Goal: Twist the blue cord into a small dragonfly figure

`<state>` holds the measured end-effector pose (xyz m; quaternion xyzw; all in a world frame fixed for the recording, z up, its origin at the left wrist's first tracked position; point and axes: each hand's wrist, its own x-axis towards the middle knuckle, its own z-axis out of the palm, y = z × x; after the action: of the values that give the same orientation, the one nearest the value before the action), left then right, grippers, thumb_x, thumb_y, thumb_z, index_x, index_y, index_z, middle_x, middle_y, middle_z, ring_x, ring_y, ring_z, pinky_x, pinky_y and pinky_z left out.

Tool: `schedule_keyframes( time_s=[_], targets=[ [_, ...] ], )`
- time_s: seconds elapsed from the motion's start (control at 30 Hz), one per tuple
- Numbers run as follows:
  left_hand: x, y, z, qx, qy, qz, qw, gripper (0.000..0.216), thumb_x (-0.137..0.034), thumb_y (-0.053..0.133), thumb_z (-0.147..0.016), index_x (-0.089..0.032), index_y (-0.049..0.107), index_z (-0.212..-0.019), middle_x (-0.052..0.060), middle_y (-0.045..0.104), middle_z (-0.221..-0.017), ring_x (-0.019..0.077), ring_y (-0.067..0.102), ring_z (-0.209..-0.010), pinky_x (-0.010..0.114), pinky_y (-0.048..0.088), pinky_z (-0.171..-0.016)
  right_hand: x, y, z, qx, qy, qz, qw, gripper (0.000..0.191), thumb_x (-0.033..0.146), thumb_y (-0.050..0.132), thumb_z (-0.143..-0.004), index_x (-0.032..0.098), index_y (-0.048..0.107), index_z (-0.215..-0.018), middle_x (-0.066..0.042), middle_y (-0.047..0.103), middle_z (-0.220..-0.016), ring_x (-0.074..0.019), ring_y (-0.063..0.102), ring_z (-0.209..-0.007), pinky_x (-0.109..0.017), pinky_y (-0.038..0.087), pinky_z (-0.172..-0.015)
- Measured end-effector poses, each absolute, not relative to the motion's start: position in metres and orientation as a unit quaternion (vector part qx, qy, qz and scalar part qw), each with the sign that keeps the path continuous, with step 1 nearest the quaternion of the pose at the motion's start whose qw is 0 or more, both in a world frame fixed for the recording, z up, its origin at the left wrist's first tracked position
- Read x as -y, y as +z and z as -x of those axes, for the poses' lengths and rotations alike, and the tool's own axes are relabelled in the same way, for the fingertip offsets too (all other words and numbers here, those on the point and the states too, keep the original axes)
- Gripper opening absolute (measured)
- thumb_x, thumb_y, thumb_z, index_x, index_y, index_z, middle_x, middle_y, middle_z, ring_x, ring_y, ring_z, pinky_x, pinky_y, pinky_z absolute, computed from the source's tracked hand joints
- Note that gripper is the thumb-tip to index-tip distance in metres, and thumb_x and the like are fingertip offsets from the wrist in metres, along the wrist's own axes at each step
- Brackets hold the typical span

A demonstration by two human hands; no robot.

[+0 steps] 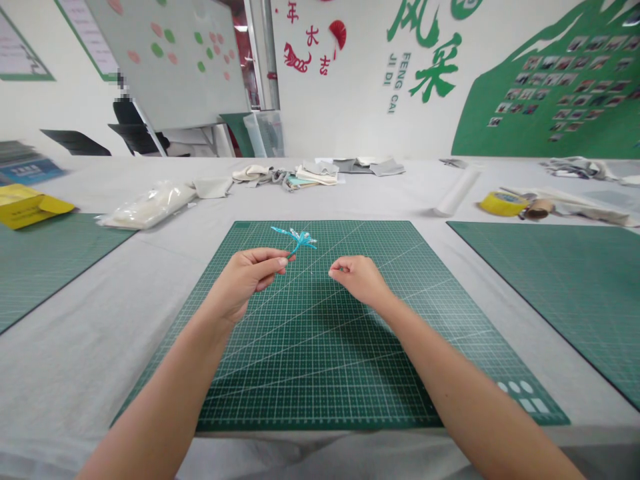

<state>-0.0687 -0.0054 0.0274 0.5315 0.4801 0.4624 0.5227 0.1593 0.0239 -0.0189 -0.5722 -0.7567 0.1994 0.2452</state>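
Note:
Between the thumb and fingers of my left hand (250,277) is the stem of a small bright-blue artificial flower (303,239). Its thin petals, with whitish parts among them, spread out above the fingertips. To the right, apart from the flower, my right hand (359,277) is closed in a pinch. Whatever those fingertips hold, if anything, is too small to make out. Both hands are above a green cutting mat (320,360) with a white grid, and the right arm throws a shadow on it.
Further cutting mats lie left (45,260) and right (560,280). Behind are a plastic bag (150,207), a yellow packet (33,205), cloth scraps (315,175), a white roll (457,190) and yellow tape (503,203). A person (127,110) is at the far left, by a whiteboard (175,60).

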Motion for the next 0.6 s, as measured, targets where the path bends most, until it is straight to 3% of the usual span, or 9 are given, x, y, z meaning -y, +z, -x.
schedule_keyframes(
  time_s=[0.1,0.2,0.33,0.4,0.5,0.6],
  targets=[
    [0.005,0.026,0.068,-0.476,0.453,-0.526,0.539,0.02,-0.027,0.073,-0.071,-0.015,0.073,-0.086,0.001,0.062,-0.067,0.001,0.032,-0.042,0.02,0.018,-0.042,-0.02,-0.017,-0.157,0.772,0.125,0.557,0.279,0.03,0.034,0.047,-0.091,0.023,0.073,-0.083,-0.005,0.071,-0.092,-0.0224,0.059,-0.091,-0.036,0.041,-0.078],
    [0.007,0.025,0.068,-0.473,0.451,-0.526,0.544,0.019,-0.027,0.072,-0.072,-0.014,0.073,-0.087,0.001,0.062,-0.067,0.0006,0.033,-0.042,0.019,0.018,-0.042,-0.018,-0.016,-0.158,0.751,0.032,0.559,0.349,0.032,0.031,0.043,-0.093,0.023,0.072,-0.101,-0.007,0.059,-0.128,-0.0293,0.044,-0.122,-0.05,0.033,-0.097],
    [0.008,0.024,0.068,-0.47,0.449,-0.529,0.545,0.018,-0.026,0.072,-0.073,-0.014,0.073,-0.086,0.001,0.061,-0.067,0.0,0.033,-0.042,0.018,0.018,-0.042,-0.02,-0.013,-0.164,0.681,0.015,0.572,0.457,0.024,0.026,0.052,-0.087,0.022,0.074,-0.096,-0.007,0.055,-0.134,-0.0284,0.041,-0.125,-0.051,0.032,-0.103],
    [0.007,0.024,0.068,-0.467,0.449,-0.532,0.546,0.017,-0.026,0.071,-0.073,-0.014,0.073,-0.085,0.001,0.061,-0.067,0.0,0.033,-0.042,0.018,0.017,-0.042,-0.021,-0.012,-0.166,0.643,0.023,0.57,0.511,0.03,0.023,0.056,-0.083,0.022,0.07,-0.11,-0.008,0.051,-0.137,-0.0271,0.04,-0.127,-0.05,0.032,-0.105],
    [0.007,0.024,0.067,-0.464,0.449,-0.533,0.547,0.017,-0.026,0.071,-0.074,-0.014,0.073,-0.085,0.001,0.06,-0.066,0.0002,0.033,-0.042,0.018,0.017,-0.042,-0.02,-0.013,-0.162,0.628,0.117,0.53,0.558,0.04,0.022,0.056,-0.081,0.023,0.063,-0.12,-0.008,0.055,-0.133,-0.0238,0.045,-0.125,-0.048,0.033,-0.107],
    [0.007,0.024,0.064,-0.467,0.446,-0.532,0.548,0.018,-0.026,0.071,-0.074,-0.014,0.073,-0.087,0.001,0.06,-0.066,0.0001,0.033,-0.041,0.018,0.017,-0.042,-0.012,-0.017,-0.145,0.616,0.345,0.441,0.554,0.035,0.019,0.057,-0.078,0.023,0.067,-0.112,-0.006,0.065,-0.119,-0.0204,0.057,-0.112,-0.044,0.039,-0.103]
  ],
)
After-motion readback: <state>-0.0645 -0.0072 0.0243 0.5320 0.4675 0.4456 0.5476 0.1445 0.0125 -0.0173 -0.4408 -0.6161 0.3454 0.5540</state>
